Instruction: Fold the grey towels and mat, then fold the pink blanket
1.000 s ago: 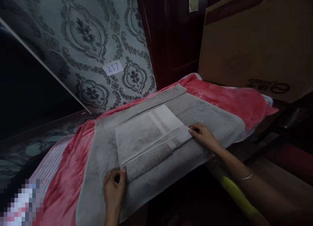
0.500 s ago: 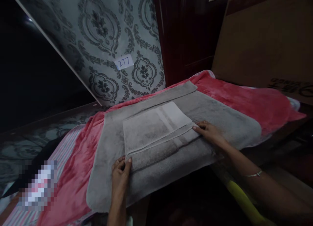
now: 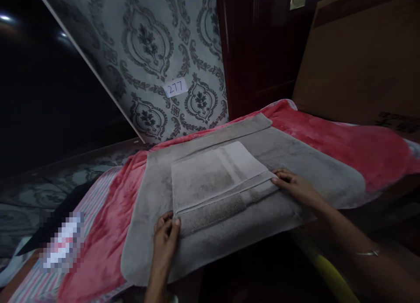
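Observation:
A grey towel (image 3: 203, 180) with a paler band near its right end lies partly folded on a larger grey plush cloth (image 3: 295, 158). Its near part is doubled over, leaving a fold line that runs between my hands. My left hand (image 3: 166, 237) pinches the towel's near left corner between thumb and fingers. At the right end of that same fold, my right hand (image 3: 293, 185) grips the other corner. The undersides of both grips are hidden by the fabric.
A red blanket (image 3: 337, 137) spreads under the grey cloth, with striped fabric (image 3: 95, 198) at the left. Behind stand a patterned wall with a paper label (image 3: 176, 88), a dark red door (image 3: 256, 45) and a cardboard box (image 3: 357, 62). A dark screen-like panel (image 3: 59, 97) fills the left.
The whole view has shifted slightly, so the scene sits further right and lower. Both hands keep their hold on the towel's corners, and its fold looks nearly the same.

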The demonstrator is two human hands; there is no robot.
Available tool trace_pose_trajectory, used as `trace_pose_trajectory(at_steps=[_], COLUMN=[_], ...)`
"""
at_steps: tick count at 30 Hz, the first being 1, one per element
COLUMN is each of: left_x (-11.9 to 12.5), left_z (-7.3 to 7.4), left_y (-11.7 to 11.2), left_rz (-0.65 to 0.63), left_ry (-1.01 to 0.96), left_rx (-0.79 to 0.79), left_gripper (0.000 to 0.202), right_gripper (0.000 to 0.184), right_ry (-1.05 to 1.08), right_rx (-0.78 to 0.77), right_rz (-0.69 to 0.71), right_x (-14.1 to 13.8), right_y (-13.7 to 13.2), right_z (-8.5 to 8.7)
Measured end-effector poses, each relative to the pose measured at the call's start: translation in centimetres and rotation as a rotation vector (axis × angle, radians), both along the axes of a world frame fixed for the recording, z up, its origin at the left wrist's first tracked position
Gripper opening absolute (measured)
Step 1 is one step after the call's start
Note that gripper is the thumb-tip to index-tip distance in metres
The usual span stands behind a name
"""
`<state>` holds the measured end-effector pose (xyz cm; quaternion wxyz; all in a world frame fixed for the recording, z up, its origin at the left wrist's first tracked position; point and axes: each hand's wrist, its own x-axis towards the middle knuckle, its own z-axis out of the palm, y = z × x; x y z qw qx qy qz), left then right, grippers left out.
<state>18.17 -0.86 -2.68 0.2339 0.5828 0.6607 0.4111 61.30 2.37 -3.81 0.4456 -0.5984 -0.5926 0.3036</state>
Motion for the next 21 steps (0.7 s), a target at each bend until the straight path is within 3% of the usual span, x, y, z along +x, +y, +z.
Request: trace_pose_trajectory(at_steps=[14,21], left_x=[-0.05,0.01], left_z=[-0.79,-0.4], left_y=[-0.26,-0.39], left_rz=[0.027,0.012], left_ry=[0.04,0.018], left_rx=[0.058,0.056], left_gripper=[0.06,0.055], right_gripper=[0.066,0.065], right_ry=[-0.099,-0.084], right_rx=[0.045,0.061], right_rz=[0.03,0.029], right_x=[0.23,0.18], right_y=[0.15,0.08], right_z=[-0.74,-0.83])
